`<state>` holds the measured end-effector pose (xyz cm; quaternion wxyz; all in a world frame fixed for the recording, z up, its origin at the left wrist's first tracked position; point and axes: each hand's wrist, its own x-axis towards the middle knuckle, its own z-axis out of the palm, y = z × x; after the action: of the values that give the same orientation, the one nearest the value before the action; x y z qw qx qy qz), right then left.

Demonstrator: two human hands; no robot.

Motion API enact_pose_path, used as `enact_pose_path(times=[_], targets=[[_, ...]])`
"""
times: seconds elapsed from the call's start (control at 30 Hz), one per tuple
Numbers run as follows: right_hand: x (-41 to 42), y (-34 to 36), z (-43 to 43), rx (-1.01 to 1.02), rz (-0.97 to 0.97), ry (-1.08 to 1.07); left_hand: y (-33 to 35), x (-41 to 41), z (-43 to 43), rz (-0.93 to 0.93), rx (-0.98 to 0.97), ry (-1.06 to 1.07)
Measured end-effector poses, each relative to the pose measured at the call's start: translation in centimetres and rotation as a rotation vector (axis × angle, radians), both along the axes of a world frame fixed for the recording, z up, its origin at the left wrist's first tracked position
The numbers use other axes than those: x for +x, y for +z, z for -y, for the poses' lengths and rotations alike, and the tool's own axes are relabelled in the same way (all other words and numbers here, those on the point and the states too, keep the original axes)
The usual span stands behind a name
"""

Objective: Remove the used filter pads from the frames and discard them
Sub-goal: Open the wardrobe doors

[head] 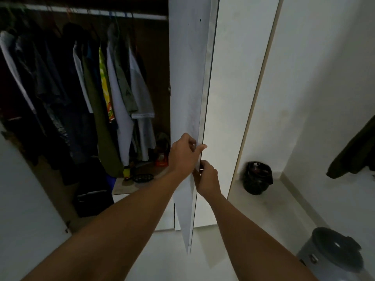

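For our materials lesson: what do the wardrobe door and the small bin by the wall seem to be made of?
Wardrobe door: probably laminated board, smooth matt white, flat with a thin straight edge; both hands, left hand and right hand, grip it. Small bin: material hidden; a glossy, crinkled black liner, likely plastic, covers it.

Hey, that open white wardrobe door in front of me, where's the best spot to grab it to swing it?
Probably its free vertical edge, taken from the front. The wardrobe door stands nearly edge-on to you, a thin, flat panel, so fingers can wrap one face with the thumb on the other. The left hand and right hand are at that edge.
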<state>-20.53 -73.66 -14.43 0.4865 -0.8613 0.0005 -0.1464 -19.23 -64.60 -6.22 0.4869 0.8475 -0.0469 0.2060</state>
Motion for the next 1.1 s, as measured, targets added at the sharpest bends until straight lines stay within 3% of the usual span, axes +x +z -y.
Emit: enact_pose_path(times=[0.13,0.2,0.27,0.37,0.73,0.97,1.1], targets=[[-0.6,-0.4,1.1,0.068,-0.049,0.089,-1.4,-1.9,1.8,0.202,-0.018,0.101],[-1.0,-0.9,2.2,0.012,-0.11,0.07,-1.9,-2.6,2.8,0.34,0.118,0.027],[-0.9,-1.9,3.9,-0.024,-0.15,0.042,-2.0,-2.5,4.4,0.363,0.277,-0.066],[-0.3,-2.8,6.3,-0.07,-0.146,0.032,-1.6,-0.7,7.5,0.23,0.394,-0.093],[7.8,-3.4,15.0,-0.193,-0.076,-0.001,-3.0,10.0,12.1,-0.33,0.556,0.146],[17.4,-2.4,17.3,-0.204,-0.012,0.045,-5.7,17.5,12.6,-0.365,0.688,0.221],[22.6,-2.3,17.5,-0.227,-0.091,0.103,-7.2,21.2,12.4,-0.436,0.732,0.254]])
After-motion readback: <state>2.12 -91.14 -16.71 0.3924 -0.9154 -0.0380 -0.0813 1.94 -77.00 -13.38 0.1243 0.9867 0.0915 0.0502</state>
